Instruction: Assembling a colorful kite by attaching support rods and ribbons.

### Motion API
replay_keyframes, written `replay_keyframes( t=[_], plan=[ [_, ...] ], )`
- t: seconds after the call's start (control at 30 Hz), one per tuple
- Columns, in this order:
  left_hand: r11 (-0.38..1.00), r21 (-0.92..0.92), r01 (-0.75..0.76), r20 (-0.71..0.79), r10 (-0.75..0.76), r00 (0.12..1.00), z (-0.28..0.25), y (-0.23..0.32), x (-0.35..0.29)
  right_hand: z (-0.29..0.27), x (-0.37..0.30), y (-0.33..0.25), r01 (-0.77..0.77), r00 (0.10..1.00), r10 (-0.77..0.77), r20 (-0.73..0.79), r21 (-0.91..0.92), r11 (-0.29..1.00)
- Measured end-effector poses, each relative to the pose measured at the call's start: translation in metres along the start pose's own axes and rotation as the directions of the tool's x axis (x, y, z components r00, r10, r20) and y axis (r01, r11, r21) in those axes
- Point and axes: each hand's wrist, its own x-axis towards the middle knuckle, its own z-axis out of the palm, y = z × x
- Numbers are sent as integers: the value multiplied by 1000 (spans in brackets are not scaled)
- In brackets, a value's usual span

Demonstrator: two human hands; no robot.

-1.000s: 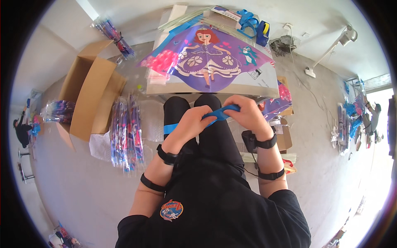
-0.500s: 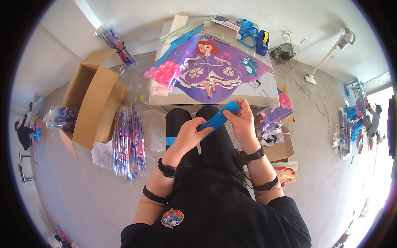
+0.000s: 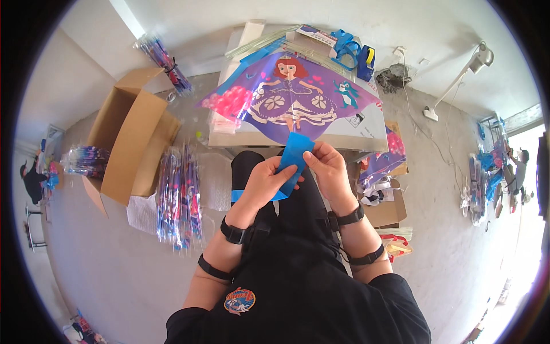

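A flat blue ribbon-like strip [image 3: 296,150] is pinched between my two hands, over my lap. My left hand [image 3: 267,181] grips its left edge with the thumb on top. At its right edge, my right hand [image 3: 328,174] pinches it between thumb and fingers. The strip's upper end stands up near the table edge, and a lower part trails leftward beneath my left hand and across my thigh. Just beyond lies a purple kite [image 3: 321,114] printed with a red-haired princess, spread on the table [image 3: 372,135].
Left stand an open cardboard box [image 3: 134,149] and bundles of wrapped kites [image 3: 179,198]. At the table's back are thin rods [image 3: 258,46], a coil of blue strip [image 3: 345,49] and a tape dispenser [image 3: 365,62]. Another box [image 3: 387,209] sits right; people work at both far sides.
The blue strip has turned from slanting up rightward to nearly upright, its broad face now showing. My hands have shifted slightly left and down. More strip shows below my left hand.
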Motion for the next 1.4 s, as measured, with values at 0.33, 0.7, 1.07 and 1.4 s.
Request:
replay_keyframes(
  t=[0.33, 0.7, 1.07, 1.4],
  plan=[
    [992, 10, -126, -33, 126, 991, 3, -2, 0, 0, 2, 5, 54, 998, -57, -26, -126, 991],
    [985, 50, -163, -168, 169, 971, 9, -6, 1, 1, 2, 7, 72, 992, -87, -95, -158, 985],
    [963, 87, -256, -321, 270, 908, -6, -11, 3, -5, 0, 8, 73, 997, -71, -38, 49, 996],
    [735, 119, -667, -830, 442, 339, -210, 37, -86, -50, 8, 19, 6, 984, -10, -175, -24, 1000]
  ],
)
